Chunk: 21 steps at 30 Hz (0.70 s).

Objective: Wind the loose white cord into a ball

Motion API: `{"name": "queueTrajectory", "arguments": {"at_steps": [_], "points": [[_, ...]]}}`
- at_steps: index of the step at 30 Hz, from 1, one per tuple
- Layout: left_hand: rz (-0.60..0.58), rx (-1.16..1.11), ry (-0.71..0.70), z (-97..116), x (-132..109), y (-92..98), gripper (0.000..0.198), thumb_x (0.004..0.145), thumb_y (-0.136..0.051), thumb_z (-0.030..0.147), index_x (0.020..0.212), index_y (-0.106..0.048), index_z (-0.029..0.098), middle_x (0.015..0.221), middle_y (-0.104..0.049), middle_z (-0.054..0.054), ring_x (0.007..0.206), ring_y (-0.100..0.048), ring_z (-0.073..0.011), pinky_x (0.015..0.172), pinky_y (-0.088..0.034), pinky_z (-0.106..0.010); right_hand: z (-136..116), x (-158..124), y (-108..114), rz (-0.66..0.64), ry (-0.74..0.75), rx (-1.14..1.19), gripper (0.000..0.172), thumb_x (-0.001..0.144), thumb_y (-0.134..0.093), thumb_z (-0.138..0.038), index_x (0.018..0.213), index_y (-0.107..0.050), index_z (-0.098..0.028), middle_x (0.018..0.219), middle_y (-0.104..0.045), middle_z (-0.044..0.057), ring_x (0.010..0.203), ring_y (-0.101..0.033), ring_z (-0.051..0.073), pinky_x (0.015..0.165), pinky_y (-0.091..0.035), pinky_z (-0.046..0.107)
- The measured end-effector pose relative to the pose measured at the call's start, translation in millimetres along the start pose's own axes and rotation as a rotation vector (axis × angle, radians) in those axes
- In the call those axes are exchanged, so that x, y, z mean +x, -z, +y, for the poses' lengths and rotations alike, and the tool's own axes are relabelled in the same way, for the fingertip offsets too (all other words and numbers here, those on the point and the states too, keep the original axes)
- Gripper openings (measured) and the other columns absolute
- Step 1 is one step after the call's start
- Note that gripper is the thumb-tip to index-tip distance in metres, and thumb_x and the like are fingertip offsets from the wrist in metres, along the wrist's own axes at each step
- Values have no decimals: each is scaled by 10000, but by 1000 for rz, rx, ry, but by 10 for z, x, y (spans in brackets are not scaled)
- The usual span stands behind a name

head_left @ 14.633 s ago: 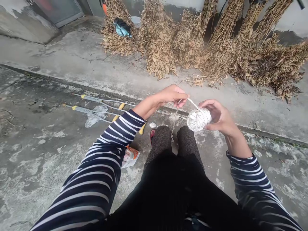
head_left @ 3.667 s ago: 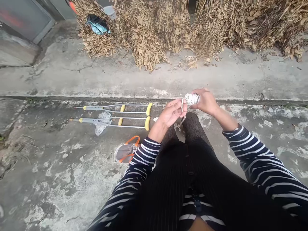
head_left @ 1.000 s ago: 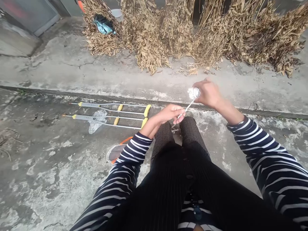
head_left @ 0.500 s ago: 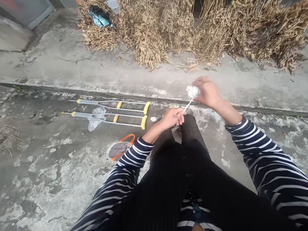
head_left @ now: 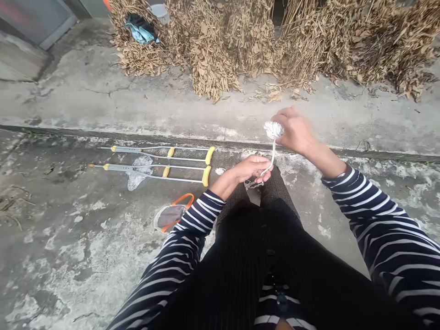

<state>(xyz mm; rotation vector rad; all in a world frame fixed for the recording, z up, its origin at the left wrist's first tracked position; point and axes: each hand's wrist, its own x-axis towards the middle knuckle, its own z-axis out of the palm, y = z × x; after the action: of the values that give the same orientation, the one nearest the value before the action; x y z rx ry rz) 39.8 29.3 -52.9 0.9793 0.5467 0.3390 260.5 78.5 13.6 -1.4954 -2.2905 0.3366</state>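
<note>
Item 1: ball of white cord (head_left: 273, 130), held out ahead of the knees, above the concrete floor (head_left: 68, 238). We note the right hand (head_left: 296, 132) with its grip closed around the ball, fingers wrapped over its far side.

Item 2: loose strand (head_left: 273, 155), running down from the ball to the left hand (head_left: 252, 167). We find that grip pinched shut on the strand, just over the knees.

Item 3: two crutches (head_left: 156, 161) with yellow pads, lying side by side on the floor, well apart from both hands.

Item 4: grey item with orange straps (head_left: 171, 215), on the floor near the left sleeve.

Item 5: dried leafy bundles (head_left: 240, 41), heaped along the far side.
</note>
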Motion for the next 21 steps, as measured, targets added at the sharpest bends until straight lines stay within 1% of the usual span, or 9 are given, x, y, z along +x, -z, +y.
{"name": "queueTrajectory", "arguments": {"at_steps": [1,3,5,7,9,13,15,17,21], "points": [[-58,-54,-26,48,-28,-32,445,858,-817,529,836,-646,120,609,-690,-48,401,-555,-76,411,-388,-172,6,-20,2,-9,10,0,488,810,-771,-241,1289,-705,-176,1339,-635,173,1303,-545,462,1012,-554,673],[-62,-156,-114,147,-74,-58,404,861,-823,486,831,-633,130,576,-656,-20,381,-530,-72,389,-364,-168,20,-77,-5,9,46,-4,502,784,-784,-211,1281,-713,-188,1327,-649,157,1284,-561,453,961,-577,656],[39,-259,-221,231,-102,-61,306,928,-758,395,826,-626,138,557,-622,6,382,-527,-69,382,-365,-159,33,-145,-27,40,72,5,535,744,-822,-194,1269,-723,-190,1303,-669,146,1253,-581,442,940,-584,641],[170,-372,-300,288,-113,-79,262,1013,-635,312,816,-620,141,550,-594,20,392,-527,-59,384,-373,-145,40,-208,-62,49,77,36,574,701,-860,-176,1261,-734,-185,1293,-686,138,1231,-598,428,941,-587,621],[289,-487,-326,326,-118,-136,288,1060,-541,260,811,-618,138,563,-588,23,400,-527,-47,388,-381,-134,39,-258,-100,34,70,77,610,656,-898,-166,1247,-750,-191,1297,-698,129,1225,-612,420,962,-580,611],[479,-669,-352,389,-125,-303,244,1057,-509,140,854,-643,121,651,-646,10,473,-597,-38,445,-436,-118,24,-313,-143,-26,26,150,637,588,-973,-212,1194,-779,-214,1296,-716,111,1238,-625,418,1036,-537,620],[562,-726,-383,427,-126,-361,250,1051,-485,89,869,-655,114,694,-676,0,526,-635,-35,491,-462,-111,7,-326,-145,-49,17,185,626,586,-983,-231,1178,-779,-224,1279,-727,100,1226,-634,405,1049,-525,599],[622,-759,-406,465,-120,-382,269,1057,-463,80,879,-662,111,733,-701,-10,571,-659,-35,521,-473,-109,-26,-334,-139,-48,30,203,626,605,-966,-226,1194,-755,-232,1254,-734,90,1184,-645,382,1021,-531,558],[704,-750,-433,491,-72,-321,247,1070,-469,110,953,-686,113,853,-750,-33,713,-717,-54,591,-505,-111,-119,-328,-114,-20,128,171,598,706,-880,-255,1265,-668,-239,1228,-716,90,1121,-625,350,935,-538,479]]}}
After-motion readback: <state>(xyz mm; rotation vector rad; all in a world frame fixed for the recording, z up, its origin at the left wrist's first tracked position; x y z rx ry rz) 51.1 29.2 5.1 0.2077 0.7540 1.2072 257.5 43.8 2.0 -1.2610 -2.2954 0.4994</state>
